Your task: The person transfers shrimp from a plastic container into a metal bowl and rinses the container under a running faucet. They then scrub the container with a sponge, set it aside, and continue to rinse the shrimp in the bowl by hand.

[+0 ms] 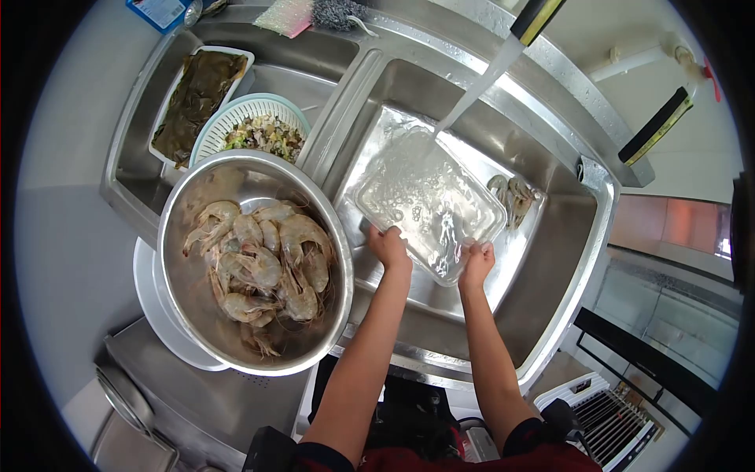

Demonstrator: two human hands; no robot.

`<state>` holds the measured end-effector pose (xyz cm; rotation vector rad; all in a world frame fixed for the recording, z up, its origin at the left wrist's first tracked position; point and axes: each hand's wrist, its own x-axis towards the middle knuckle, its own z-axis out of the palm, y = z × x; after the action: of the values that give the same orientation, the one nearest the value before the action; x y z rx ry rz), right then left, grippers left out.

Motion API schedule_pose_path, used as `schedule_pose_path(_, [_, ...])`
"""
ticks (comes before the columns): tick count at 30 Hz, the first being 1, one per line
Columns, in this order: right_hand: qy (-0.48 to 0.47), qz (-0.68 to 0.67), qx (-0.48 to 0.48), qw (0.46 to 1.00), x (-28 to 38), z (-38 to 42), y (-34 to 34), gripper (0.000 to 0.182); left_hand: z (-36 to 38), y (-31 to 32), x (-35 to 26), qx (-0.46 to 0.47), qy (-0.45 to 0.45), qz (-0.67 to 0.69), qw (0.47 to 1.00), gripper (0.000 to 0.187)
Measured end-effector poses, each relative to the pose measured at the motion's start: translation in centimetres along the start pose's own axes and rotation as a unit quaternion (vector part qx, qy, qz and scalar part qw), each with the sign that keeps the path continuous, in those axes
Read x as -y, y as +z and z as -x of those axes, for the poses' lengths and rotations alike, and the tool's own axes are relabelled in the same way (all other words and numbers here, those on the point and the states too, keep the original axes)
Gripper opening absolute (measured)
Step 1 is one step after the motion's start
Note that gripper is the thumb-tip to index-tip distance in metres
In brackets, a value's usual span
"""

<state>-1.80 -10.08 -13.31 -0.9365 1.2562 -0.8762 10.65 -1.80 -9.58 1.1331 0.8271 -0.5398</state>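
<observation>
A clear plastic tray (409,189) is held between my two hands in the right sink basin. My left hand (388,247) grips its near left edge, and my right hand (476,263) grips its near right edge. Running water (472,90) pours into the tray, where it bubbles and ripples. To the right of the tray, a few raw shrimp (515,199) lie in a shiny metal pan (515,248) on the basin floor. On my left, a big steel bowl (334,236) holds a pile of raw shrimp (267,256).
In the left basin stand a white tub (245,57) of dark brownish contents and a pale green strainer (263,101) with food scraps. A white basin (149,291) sits under the steel bowl. Behind the sink are a pink sponge (285,16), a scourer (336,12) and the faucet (536,20).
</observation>
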Motion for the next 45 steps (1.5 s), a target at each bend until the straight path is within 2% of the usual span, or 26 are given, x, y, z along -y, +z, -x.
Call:
schedule_pose_path(3, [0.047, 0.014, -0.008, 0.999, 4.6, 1.2, 0.9, 0.017, 2.6, 0.7, -1.3, 0.022, 0.005, 0.007, 1.0, 0.047])
schedule_pose_path(7, [0.003, 0.03, 0.047, 0.998, 7.7, 1.4, 0.2, 0.019, 4.8, 1.0, -2.1, 0.046, 0.051, 0.002, 0.998, 0.047])
schedule_pose_path(9, [0.012, 0.046, 0.041, 0.998, 10.7, 2.6, 1.1, 0.016, 6.3, 1.5, -2.9, 0.043, 0.05, 0.054, 0.996, 0.048])
schedule_pose_path(11, [0.045, 0.047, 0.015, 0.998, 13.5, 3.7, 2.3, 0.008, 7.3, 1.8, -3.8, 0.066, 0.052, 0.05, 0.995, 0.049])
schedule_pose_path(13, [0.032, 0.031, 0.022, 0.999, 14.8, 3.6, 2.3, 0.006, 9.2, 2.7, -5.2, 0.065, 0.046, 0.081, 0.993, 0.049])
schedule_pose_path(16, [-0.037, 0.03, 0.048, 0.998, 16.3, 3.0, 2.6, 0.007, 10.6, 3.5, -6.5, 0.084, 0.06, 0.096, 0.99, 0.049])
schedule_pose_path(20, [-0.038, 0.055, 0.064, 0.996, 19.6, 3.5, 4.8, 0.004, 10.9, 4.8, -8.1, 0.11, 0.092, 0.133, 0.981, 0.046])
schedule_pose_path(25, [-0.046, 0.026, 0.106, 0.993, 20.9, 3.5, 8.3, 0.004, 10.5, 6.1, -10.8, 0.105, 0.127, 0.134, 0.977, 0.043])
schedule_pose_path(27, [-0.043, 0.009, 0.113, 0.993, 21.1, 3.9, 10.0, 0.005, 9.8, 6.3, -11.8, 0.09, 0.204, 0.11, 0.969, 0.041])
schedule_pose_path(29, [-0.023, 0.033, 0.111, 0.993, 21.1, 4.0, 11.7, 0.007, 9.4, 6.6, -13.0, 0.086, 0.201, 0.104, 0.97, 0.044])
schedule_pose_path(31, [-0.041, 0.001, 0.137, 0.99, 20.3, 3.4, 13.0, 0.007, 10.2, 6.7, -15.1, 0.125, 0.209, 0.109, 0.964, 0.059])
schedule_pose_path(32, [-0.027, 0.004, 0.122, 0.992, 20.7, 4.0, 14.0, 0.008, 10.9, 7.0, -16.1, 0.086, 0.202, 0.086, 0.972, 0.06])
schedule_pose_path(36, [-0.035, -0.001, 0.129, 0.991, 20.5, 3.6, 16.4, 0.008, 8.8, 7.7, -16.6, 0.07, 0.218, 0.1, 0.968, 0.061])
schedule_pose_path(39, [-0.035, 0.024, 0.131, 0.991, 21.0, 3.9, 17.6, 0.007, 9.0, 7.9, -17.8, 0.069, 0.179, 0.123, 0.974, 0.063])
schedule_pose_path(41, [-0.075, 0.025, 0.117, 0.99, 21.7, 4.5, 18.6, 0.007, 8.9, 8.4, -17.8, 0.044, 0.176, 0.116, 0.977, 0.066])
schedule_pose_path(45, [-0.125, 0.033, 0.148, 0.98, 21.9, 3.5, 19.3, 0.011, 8.6, 8.7, -17.7, 0.069, 0.161, 0.132, 0.976, 0.067])
